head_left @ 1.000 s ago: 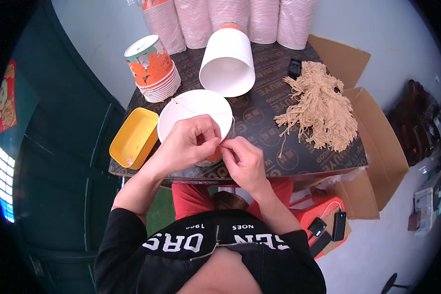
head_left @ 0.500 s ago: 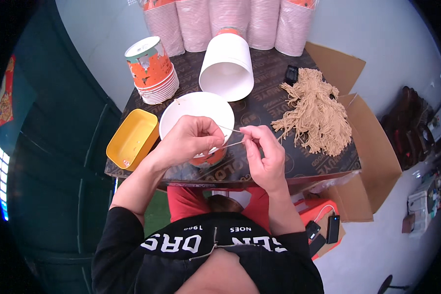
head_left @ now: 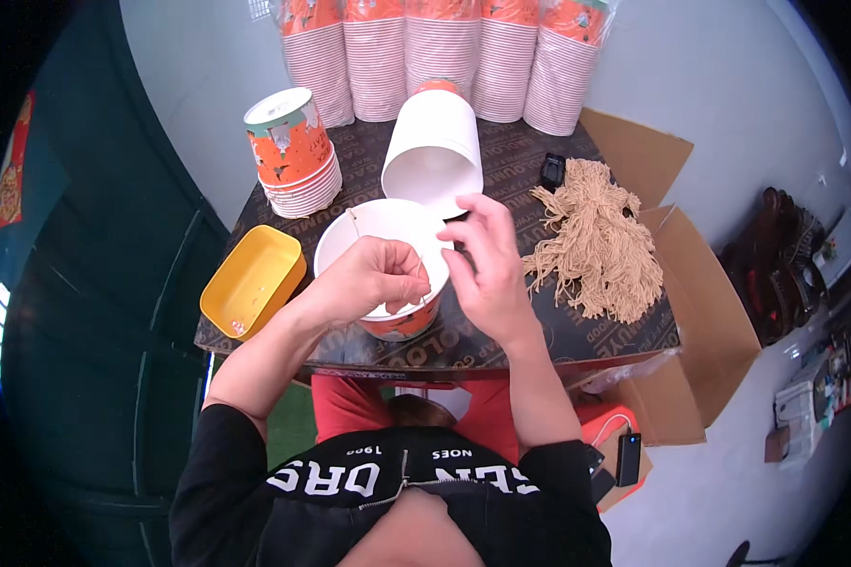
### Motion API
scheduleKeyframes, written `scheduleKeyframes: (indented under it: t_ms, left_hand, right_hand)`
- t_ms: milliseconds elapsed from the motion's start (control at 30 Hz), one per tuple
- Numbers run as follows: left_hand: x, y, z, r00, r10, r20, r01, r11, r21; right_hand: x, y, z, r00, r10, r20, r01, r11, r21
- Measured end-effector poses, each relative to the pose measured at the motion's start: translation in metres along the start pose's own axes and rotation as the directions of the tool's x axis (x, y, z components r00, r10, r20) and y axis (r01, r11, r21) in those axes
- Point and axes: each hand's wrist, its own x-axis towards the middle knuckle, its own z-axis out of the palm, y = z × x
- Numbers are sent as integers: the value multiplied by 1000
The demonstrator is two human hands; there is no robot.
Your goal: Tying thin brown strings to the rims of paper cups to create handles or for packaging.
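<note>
Here, paper bucket (head_left: 388,227) upright, mouth upward, both hands gripping.

Single view, worn on the head, looking steeply down over the person's chest onto a dark table (head_left: 501,340) close below. Both forearms enter from the lower edge; the far wall and stacked cups (head_left: 444,57) sit at the top. Fisheye bending curves the edges, with a black rim around the frame.

The dark table (head_left: 501,170) carries paper buckets (head_left: 298,156), a yellow tray (head_left: 252,281) and tan strings (head_left: 596,241).
</note>
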Motion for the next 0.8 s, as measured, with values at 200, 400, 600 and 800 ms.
scheduleKeyframes:
  t_ms: [200,400,600,800]
  left_hand:
    - [-2,1,-2,1000,-4,-7,3,998,-68]
    - [2,-3,-1,999,37,2,-36,996,-77]
    - [1,0,3,1000,1,-26,-2,999,-40]
    - [4,-4,-2,999,41,-20,-43,994,-99]
  right_hand:
    - [-24,-11,-7,996,55,69,-53,998,-25]
    - [-26,-14,5,994,83,72,-85,996,23]
    - [-31,-11,10,999,45,2,-45,999,23]
    - [-34,-25,12,998,3,-60,-3,1000,0]
